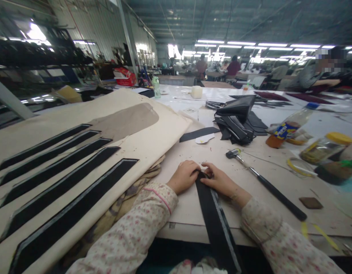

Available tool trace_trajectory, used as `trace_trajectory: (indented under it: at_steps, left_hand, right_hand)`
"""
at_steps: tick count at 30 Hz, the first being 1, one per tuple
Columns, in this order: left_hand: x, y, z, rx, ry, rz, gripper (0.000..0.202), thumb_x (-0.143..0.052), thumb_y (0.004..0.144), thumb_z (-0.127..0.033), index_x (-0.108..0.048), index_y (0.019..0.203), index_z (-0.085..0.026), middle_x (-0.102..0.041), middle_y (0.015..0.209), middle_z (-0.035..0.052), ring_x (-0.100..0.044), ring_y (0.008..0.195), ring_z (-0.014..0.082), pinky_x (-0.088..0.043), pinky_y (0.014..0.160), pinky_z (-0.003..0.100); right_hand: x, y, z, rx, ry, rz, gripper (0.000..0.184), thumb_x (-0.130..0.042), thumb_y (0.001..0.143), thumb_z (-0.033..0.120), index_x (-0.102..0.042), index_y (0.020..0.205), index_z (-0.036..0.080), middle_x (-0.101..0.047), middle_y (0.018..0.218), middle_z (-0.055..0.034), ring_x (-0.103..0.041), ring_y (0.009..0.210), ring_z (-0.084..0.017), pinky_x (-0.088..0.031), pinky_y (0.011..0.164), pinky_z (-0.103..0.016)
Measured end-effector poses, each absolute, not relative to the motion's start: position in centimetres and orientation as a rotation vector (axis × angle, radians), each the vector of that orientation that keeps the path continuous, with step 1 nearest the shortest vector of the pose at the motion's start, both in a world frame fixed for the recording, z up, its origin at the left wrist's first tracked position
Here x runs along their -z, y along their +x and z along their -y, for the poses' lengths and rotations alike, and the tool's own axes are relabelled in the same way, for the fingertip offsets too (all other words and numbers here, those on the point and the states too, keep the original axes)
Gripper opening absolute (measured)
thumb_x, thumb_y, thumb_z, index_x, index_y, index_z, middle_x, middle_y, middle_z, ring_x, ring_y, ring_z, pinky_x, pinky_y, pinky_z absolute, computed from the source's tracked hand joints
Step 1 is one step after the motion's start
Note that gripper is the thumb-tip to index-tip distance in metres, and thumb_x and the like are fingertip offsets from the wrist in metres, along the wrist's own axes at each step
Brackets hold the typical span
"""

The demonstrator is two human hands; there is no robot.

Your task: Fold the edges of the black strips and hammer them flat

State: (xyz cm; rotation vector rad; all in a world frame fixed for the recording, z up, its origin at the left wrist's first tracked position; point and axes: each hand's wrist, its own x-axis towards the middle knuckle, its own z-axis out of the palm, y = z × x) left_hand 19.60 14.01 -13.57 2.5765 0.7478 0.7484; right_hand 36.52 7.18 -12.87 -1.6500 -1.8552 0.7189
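A long black strip [212,217] with a pale line along its right edge runs from the tabletop down past the near edge toward me. At its far end my left hand [186,175] is closed, fingers pinching the left corner. My right hand [217,179] grips the same end from the right, thumb and fingers bent over it. To the left, several similar black strips [76,209] with pale edges lie side by side on a cream sheet [153,140]. A hammer [267,184] with a black handle rests to the right of my hands.
Beyond my hands sit a pile of black pieces [239,125], a flat dark strip [197,134] and a white scrap [204,139]. At right stand a leaning Pepsi bottle [290,127], a yellow-lidded jar [326,148] and a tape roll [301,167]. Another person [316,76] works at far right.
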Motion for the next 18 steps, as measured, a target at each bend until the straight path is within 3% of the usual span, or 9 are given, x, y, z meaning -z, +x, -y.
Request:
trace_trajectory:
  at_steps: [3, 7, 10, 15, 18]
  left_hand:
    - [12.9, 19.1, -14.1, -0.828, 2.523, -0.737, 0.013, -0.049, 0.079, -0.012, -0.059, 0.085, -0.019, -0.063, 0.087, 0.0019, -0.053, 0.089, 0.0173, -0.038, 0.086, 0.033]
    - [11.7, 18.8, -13.8, -0.950, 2.424, -0.710, 0.011, -0.048, 0.080, -0.015, -0.058, 0.085, -0.018, -0.062, 0.088, 0.0038, -0.054, 0.090, 0.0177, -0.040, 0.087, 0.033]
    - [11.1, 18.5, -13.3, -0.948, 2.365, -0.712, 0.012, -0.048, 0.079, -0.016, -0.058, 0.084, -0.018, -0.062, 0.085, 0.0035, -0.055, 0.084, 0.0166, -0.043, 0.082, 0.030]
    - [11.3, 16.6, -12.6, -0.558, 2.151, -0.885, 0.026, -0.048, 0.071, -0.014, -0.059, 0.094, -0.018, -0.059, 0.075, -0.0015, -0.054, 0.069, 0.0131, -0.042, 0.063, 0.023]
    - [11.6, 15.5, -12.4, -0.310, 2.083, -0.896, 0.036, -0.050, 0.068, -0.014, -0.060, 0.101, -0.019, -0.055, 0.070, -0.0031, -0.052, 0.064, 0.0118, -0.040, 0.057, 0.021]
  right_hand:
    - [11.9, 36.0, -5.5, -1.006, -1.622, 1.789, 0.060, -0.056, 0.074, 0.022, -0.035, 0.130, 0.018, -0.060, 0.085, -0.0009, -0.057, 0.072, -0.015, -0.047, 0.065, -0.029]
    - [10.3, 36.5, -3.5, -1.074, -1.637, 1.866, 0.063, -0.056, 0.065, 0.013, -0.042, 0.127, 0.017, -0.060, 0.111, -0.0076, -0.058, 0.094, -0.021, -0.047, 0.081, -0.034]
    - [9.0, 38.2, -2.9, -1.053, -1.737, 1.981, 0.060, -0.052, 0.063, 0.010, -0.049, 0.122, 0.017, -0.063, 0.110, -0.0080, -0.060, 0.093, -0.021, -0.048, 0.082, -0.034]
    - [8.1, 42.2, -3.2, -0.871, -2.058, 2.150, 0.057, -0.053, 0.062, 0.013, -0.055, 0.119, 0.019, -0.064, 0.110, -0.0097, -0.061, 0.094, -0.024, -0.047, 0.084, -0.035]
    - [8.3, 42.6, -3.9, -0.787, -2.039, 2.259, 0.052, -0.054, 0.066, 0.016, -0.056, 0.118, 0.019, -0.062, 0.113, -0.0099, -0.058, 0.100, -0.025, -0.044, 0.089, -0.036]
